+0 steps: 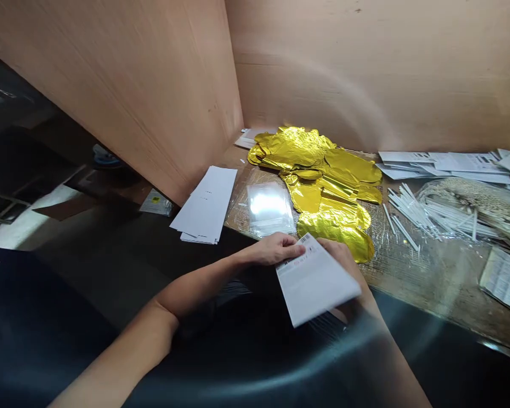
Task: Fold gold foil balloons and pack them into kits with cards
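A flat white card (pixel 317 280) with small print and a barcode along its upper edge is held tilted in front of the table edge. My left hand (pixel 276 248) pinches its upper left corner, thumb on top. Around the card's right side curls my right hand (pixel 343 258), most of its fingers hidden behind the card. Just below the card, something clear and shiny shows, too dark to make out. Beyond my hands lie a pile of gold foil balloons (pixel 310 153) and a stack of clear plastic bags (pixel 270 207).
White printed cards (pixel 208 204) overhang the table edge at left. On the right are white sticks (pixel 412 212), a plastic bag of beige cord (pixel 471 195), more white cards (pixel 454 161) and a printed packet (pixel 508 277). Wooden panels (pixel 365 73) stand behind and left.
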{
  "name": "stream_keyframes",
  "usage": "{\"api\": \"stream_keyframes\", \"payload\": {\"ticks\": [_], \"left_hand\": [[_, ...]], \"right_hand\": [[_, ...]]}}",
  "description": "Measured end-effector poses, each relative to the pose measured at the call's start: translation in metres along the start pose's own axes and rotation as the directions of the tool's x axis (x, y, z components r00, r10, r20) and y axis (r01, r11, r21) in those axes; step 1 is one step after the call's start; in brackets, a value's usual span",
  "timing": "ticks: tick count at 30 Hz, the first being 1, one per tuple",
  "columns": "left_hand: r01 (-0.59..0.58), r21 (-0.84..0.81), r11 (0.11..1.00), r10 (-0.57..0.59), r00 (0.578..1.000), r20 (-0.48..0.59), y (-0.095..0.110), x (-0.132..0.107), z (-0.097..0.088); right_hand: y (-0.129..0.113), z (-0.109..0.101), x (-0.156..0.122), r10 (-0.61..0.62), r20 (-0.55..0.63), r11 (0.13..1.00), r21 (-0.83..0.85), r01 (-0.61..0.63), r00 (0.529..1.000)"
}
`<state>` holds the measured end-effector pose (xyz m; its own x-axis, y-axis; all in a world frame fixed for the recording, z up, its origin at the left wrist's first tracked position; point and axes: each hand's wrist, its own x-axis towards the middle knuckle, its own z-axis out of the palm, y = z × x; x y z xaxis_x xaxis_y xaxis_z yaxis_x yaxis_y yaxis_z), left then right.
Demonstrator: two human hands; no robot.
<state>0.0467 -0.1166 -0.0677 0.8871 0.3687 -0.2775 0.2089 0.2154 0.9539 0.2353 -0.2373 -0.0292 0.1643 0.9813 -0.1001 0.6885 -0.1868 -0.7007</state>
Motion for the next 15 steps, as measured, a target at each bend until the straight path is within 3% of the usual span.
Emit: {"api": "stream_keyframes", "payload": {"ticks": [2,5,7,9,11,13,15], "left_hand": [[0.003,0.064,0.998,-0.004,1.0,0.022,0.005,-0.001,0.005],[-0.001,0.086,0.996,-0.003,0.999,0.048,0.012,0.002,0.006],[-0.042,0.152,0.987,0.033,0.998,0.061,0.015,0.011,0.005],[-0.113,0.172,0.979,0.123,0.991,-0.046,0.018,0.023,0.009],[-0.202,0.053,0.978,0.209,0.949,-0.237,0.017,0.037,0.018],[-0.291,-0.12,0.949,0.227,0.897,-0.38,0.011,0.049,0.033],[-0.333,-0.246,0.91,0.211,0.884,-0.416,0.003,0.057,0.047]], "right_hand": [[0.002,-0.009,-0.006,0.003,0.107,0.98,0.2,-0.024,0.994],[0.014,-0.023,-0.017,0.047,0.227,0.821,0.546,-0.167,0.973],[0.023,-0.025,-0.023,0.086,0.264,0.752,0.615,-0.236,0.961],[0.028,-0.019,-0.029,0.114,0.183,0.758,0.62,-0.205,0.976],[0.03,-0.007,-0.031,0.167,-0.034,0.769,0.63,-0.109,0.985],[0.035,0.002,-0.028,0.221,-0.218,0.768,0.639,-0.032,0.95],[0.05,-0.001,-0.019,0.231,-0.267,0.8,0.6,-0.026,0.936]]}}
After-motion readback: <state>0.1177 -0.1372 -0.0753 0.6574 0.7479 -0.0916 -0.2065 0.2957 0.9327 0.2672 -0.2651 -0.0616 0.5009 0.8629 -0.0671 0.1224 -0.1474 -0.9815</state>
